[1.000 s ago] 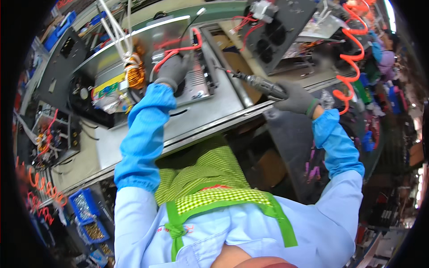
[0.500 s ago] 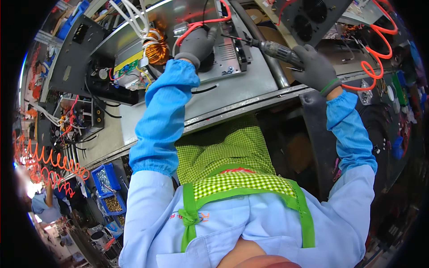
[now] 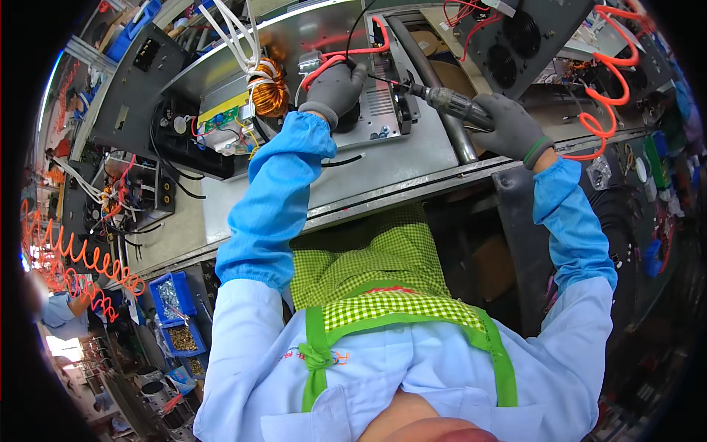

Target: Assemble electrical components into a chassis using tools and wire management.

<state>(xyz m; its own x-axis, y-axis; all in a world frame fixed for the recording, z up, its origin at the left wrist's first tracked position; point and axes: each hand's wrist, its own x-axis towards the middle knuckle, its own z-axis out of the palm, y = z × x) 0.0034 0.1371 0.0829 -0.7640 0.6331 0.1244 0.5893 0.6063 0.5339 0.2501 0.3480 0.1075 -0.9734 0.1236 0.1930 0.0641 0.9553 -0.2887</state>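
Note:
My right hand [image 3: 508,125], in a grey glove, is wrapped round a dark power screwdriver [image 3: 453,104]. The tool lies nearly level, its long thin bit pointing left over the open metal chassis [image 3: 412,158]. My left hand [image 3: 335,92], also gloved, is inside the chassis with its fingers curled close to the bit's tip. A thick red cable [image 3: 364,50] passes at its knuckles, and a thin black wire [image 3: 352,33] rises beside it. What its fingertips hold is hidden. Left of this hand stands a copper-wound coil [image 3: 269,88] with white cables [image 3: 239,33] above it.
A green circuit board [image 3: 224,121] and a black fan housing [image 3: 180,132] sit at the chassis's left. A coiled orange-red hose [image 3: 611,96] hangs at the right. Beyond the bench stands a dark panel with fans [image 3: 523,37]. Blue bins of small fasteners [image 3: 173,298] are at lower left.
The whole view has shifted slightly, so the bench sits a little lower and further right. Both hands and the screwdriver keep nearly the same places relative to the chassis.

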